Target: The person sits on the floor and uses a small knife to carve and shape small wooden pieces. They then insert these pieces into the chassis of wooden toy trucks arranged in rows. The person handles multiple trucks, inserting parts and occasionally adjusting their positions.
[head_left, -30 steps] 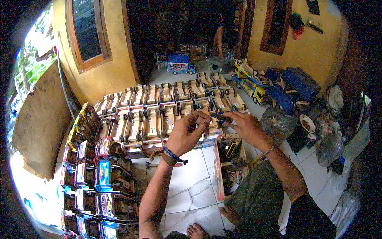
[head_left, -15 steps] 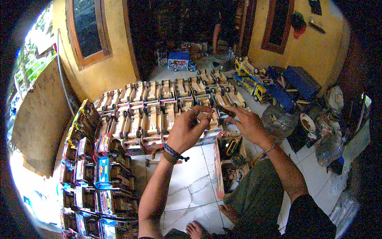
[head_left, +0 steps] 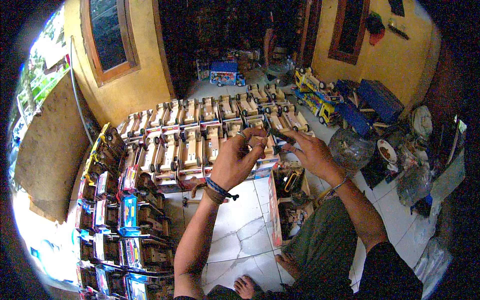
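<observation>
In the middle of the head view my left hand [head_left: 237,159] is closed in a pinch, thumb against fingers. Whatever sits in that pinch is too small to make out. Close by on its right, my right hand [head_left: 316,156] has its fingers closed round a dark slim tool [head_left: 279,135], whose end points toward the left fingertips. Its exact kind does not show. Beneath and beyond both hands lie rows of upturned wooden toy trucks [head_left: 190,150], pale undersides and black wheels facing up.
More toy trucks [head_left: 131,215] stand stacked at the left. An open box [head_left: 274,212] of small wooden pieces rests beside my right leg. Yellow and blue trucks [head_left: 325,107], a clear plastic bag [head_left: 351,150] and a bowl [head_left: 386,152] are at the right. A blue toy truck [head_left: 225,75] stands behind.
Both hands stay nearly where they were, close together, with only slight shifts of the fingers. More of the wooden pieces in the box now show.
</observation>
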Available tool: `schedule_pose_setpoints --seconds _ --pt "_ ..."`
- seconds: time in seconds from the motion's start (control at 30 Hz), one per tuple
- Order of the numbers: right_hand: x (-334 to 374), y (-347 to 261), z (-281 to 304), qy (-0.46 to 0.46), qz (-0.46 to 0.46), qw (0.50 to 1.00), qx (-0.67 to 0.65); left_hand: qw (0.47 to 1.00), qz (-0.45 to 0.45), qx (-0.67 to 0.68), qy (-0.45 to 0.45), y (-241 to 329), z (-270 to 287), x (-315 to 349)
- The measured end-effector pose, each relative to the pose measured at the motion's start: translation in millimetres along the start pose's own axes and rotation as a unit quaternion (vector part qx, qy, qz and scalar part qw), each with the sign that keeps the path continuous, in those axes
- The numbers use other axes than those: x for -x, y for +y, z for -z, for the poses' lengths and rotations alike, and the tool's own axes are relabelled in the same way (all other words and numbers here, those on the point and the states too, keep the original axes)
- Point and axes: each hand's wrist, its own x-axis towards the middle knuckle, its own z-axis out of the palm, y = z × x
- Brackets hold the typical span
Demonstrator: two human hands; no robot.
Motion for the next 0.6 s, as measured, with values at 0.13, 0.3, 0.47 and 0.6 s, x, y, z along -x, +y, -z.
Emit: schedule_pose_setpoints --seconds 0.13,0.3,0.47,0.6 --pt "0 2 -1 0.014 0.020 1.000 0.017 1.000 0.002 0.008 -0.001 -5 -2 -1" --pt "0 6 -3 -0.034 -0.035 0.998 0.044 0.999 0.004 0.032 -0.002 -5 -1 0" --pt "-3 10 -12 -0.057 -0.022 0.997 0.054 0.999 -0.009 -0.045 -0.022 -4 4 2" --pt "-5 12 -26 0.111 0.126 0.928 0.333 0.998 0.055 -0.008 0.018 -8 -6 2"
